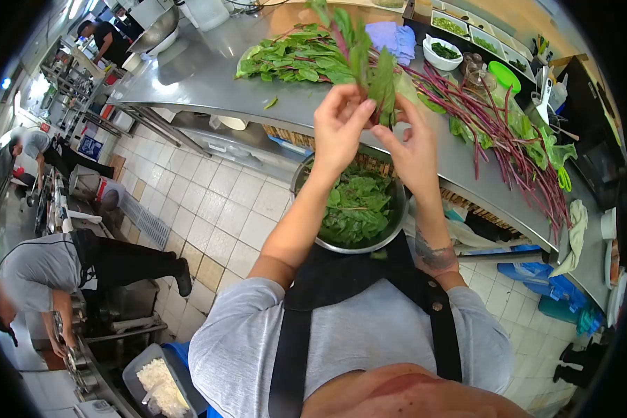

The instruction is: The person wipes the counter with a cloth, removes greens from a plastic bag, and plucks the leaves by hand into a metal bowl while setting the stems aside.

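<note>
A leafy green stalk with a purple stem [339,38] stands upright between my hands above the counter's edge. My left hand [343,124] is closed around its lower part, thumb against fingers. On the other side, my right hand [412,139] pinches at the lower leaves; its fingertips are partly hidden. Below both hands, a metal bowl [403,221] holds plucked green leaves [359,205]. A pile of leafy stalks [299,59] lies on the counter to the left. Bare purple stems [501,136] are heaped at the right.
The steel counter [209,70] carries a blue cloth [391,42], a white bowl of chopped greens [442,54] and a green lid [504,75]. Several co-workers stand at the left, one person [63,272] bending over equipment. A grey tub [136,366] with white food sits behind at left.
</note>
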Tool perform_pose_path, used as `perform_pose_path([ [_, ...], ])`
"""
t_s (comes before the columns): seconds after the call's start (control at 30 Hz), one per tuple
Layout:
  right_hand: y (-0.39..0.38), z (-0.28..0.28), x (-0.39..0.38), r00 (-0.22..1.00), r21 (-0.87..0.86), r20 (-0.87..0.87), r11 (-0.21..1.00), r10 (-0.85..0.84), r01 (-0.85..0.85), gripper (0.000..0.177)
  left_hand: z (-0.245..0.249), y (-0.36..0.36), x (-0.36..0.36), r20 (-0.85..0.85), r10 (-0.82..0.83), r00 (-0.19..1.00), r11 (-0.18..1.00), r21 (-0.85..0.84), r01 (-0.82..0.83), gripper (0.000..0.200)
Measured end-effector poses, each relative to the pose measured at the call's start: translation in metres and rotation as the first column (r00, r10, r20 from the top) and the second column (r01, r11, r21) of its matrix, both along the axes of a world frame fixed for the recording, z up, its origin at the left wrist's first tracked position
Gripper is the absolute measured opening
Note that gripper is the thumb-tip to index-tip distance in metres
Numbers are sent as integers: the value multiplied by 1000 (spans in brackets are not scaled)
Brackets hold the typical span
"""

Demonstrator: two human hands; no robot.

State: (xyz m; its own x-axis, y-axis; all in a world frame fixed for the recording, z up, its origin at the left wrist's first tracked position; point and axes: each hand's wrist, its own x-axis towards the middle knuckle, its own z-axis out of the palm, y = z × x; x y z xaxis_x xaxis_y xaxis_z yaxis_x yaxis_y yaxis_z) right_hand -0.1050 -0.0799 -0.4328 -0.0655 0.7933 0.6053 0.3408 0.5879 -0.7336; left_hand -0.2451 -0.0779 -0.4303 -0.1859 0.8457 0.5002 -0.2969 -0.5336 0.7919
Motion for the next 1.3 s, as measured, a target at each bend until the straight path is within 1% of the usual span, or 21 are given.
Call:
perform_pose_path([
  [0.1, 4, -13, -16, 881, -245, -321, 868, 349, -433, 47, -19, -24, -9, 50, 4, 999, 998, -58, -2, 17],
  [0.13, 2, -16, -22, 860, -321, -387, 825, 333, -464, 37, -23, -29, -13, 61, 10, 998, 997, -79, -5, 18],
  [0.23, -10, -21, -38, 833, -291, -472, 840, 290, -457, 29, -35, -36, -27, 39, 46, 998, 993, -111, -42, 16],
  [0.27, -11, -27, -44, 836, -189, -466, 890, 290, -414, 23, -36, -37, -31, -12, 77, 997, 989, -122, -78, 12],
  [0.37, -25, -35, -57, 726, -56, -597, 884, 342, -463, 17, -28, -41, -31, 270, 87, 959, 980, -196, -34, 11],
  [0.4, -30, -33, -63, 593, 110, -641, 823, 487, -557, 16, -35, -36, -35, 257, 133, 957, 976, -200, -81, 11],
  [0.5, -42, -41, -65, 437, 335, -592, 700, 677, -630, 16, -40, -28, -45, 469, 148, 871, 979, -194, -62, 10],
  [0.53, -42, -44, -65, 443, 344, -522, 655, 729, -673, 15, -36, -27, -49, 446, 200, 872, 961, -262, -86, 12],
  [0.63, -57, -69, -58, 573, 95, -520, 710, 633, -698, 15, -36, -29, -55, 428, 117, 896, 977, -213, -25, 12],
  [0.67, -59, -74, -57, 640, 122, -464, 759, 613, -639, 15, -37, -29, -51, 438, 128, 890, 974, -224, -30, 11],
  [0.77, -64, -82, -54, 688, 215, -385, 784, 616, -582, 16, -44, -25, -45, 439, 158, 884, 961, -274, -35, 10],
  [0.8, -70, -86, -53, 624, 270, -456, 767, 634, -582, 18, -43, -22, -46, 436, 284, 854, 936, -321, -147, 10],
  [0.9, -76, -82, -37, 511, 430, -212, 549, 833, -717, 26, -60, 4, -99, 394, 395, 830, 910, -289, -296, 10],
  [0.93, -83, -78, -34, 670, 345, -146, 673, 728, -655, 32, -53, -1, -106, 342, 353, 871, 923, -278, -265, 11],
  [0.97, -78, -72, -34, 734, 259, -59, 720, 677, -644, 33, -48, -4, -103, 328, 313, 891, 936, -262, -233, 12],
  [1.03, -71, -56, -33, 812, 80, 127, 810, 569, -580, 37, -41, -18, -97, 294, 240, 925, 954, -249, -168, 13],
  [1.07, -66, -48, -34, 809, 25, 192, 821, 555, -570, 55, -43, -24, -92, 307, 188, 933, 966, -228, -119, 14],
  [1.2, -44, -48, -41, 833, 39, 10, 832, 554, -553, 76, -48, -42, -63, 190, 105, 976, 970, -235, -59, 12],
  [1.23, -38, -46, -44, 868, 3, -42, 869, 495, -495, 70, -52, -47, -55, 133, 101, 986, 974, -217, -71, 11],
  [1.27, -32, -34, -50, 909, 100, -64, 909, 412, -405, 53, -57, -51, -47, 75, 96, 993, 977, -197, -80, 11],
  [1.3, -25, -34, -53, 865, -61, -237, 882, 442, -467, 46, -62, -53, -39, 17, 91, 996, 981, -175, -87, 10],
])
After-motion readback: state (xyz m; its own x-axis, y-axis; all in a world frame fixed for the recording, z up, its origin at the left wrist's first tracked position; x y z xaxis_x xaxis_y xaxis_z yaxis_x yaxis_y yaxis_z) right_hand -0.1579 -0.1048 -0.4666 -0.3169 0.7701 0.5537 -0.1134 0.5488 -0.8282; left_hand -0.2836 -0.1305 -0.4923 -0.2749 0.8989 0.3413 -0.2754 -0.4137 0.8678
